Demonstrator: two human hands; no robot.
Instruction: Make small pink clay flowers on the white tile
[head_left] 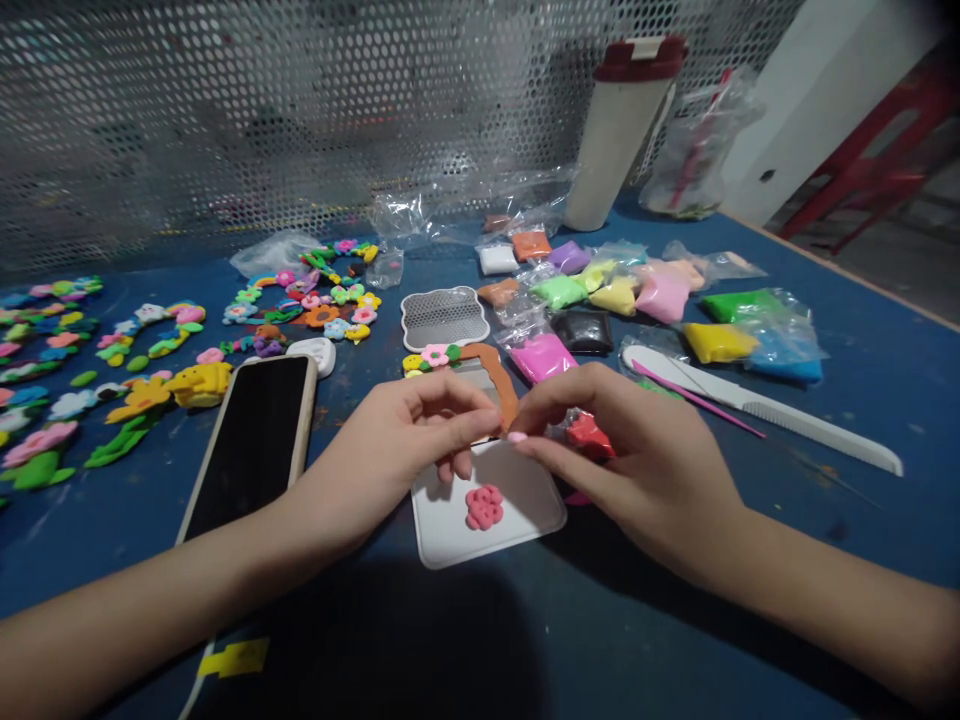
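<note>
Between thumb and forefinger, my right hand [637, 450] pinches a small pink clay piece [517, 437]. Close beside it, my left hand [427, 425] has its thumb and forefinger pressed together; whatever they may hold is too small to make out. Below the fingertips lies a white board [450, 535] bearing a pink-red clay flower [484, 508]. Just behind the hands is a mirror frame with a brown clay edge [501, 378], a pink clay flower [436, 355] and a yellow piece at its upper left; the hands partly cover it.
A phone [255, 440] lies left, near many colourful clay pieces [322, 315]. Clay packets [664, 290], a white comb [817, 430] and a pink tool [697, 398] lie right. Behind stand a tumbler [619, 140] and a metal mesh panel [262, 120].
</note>
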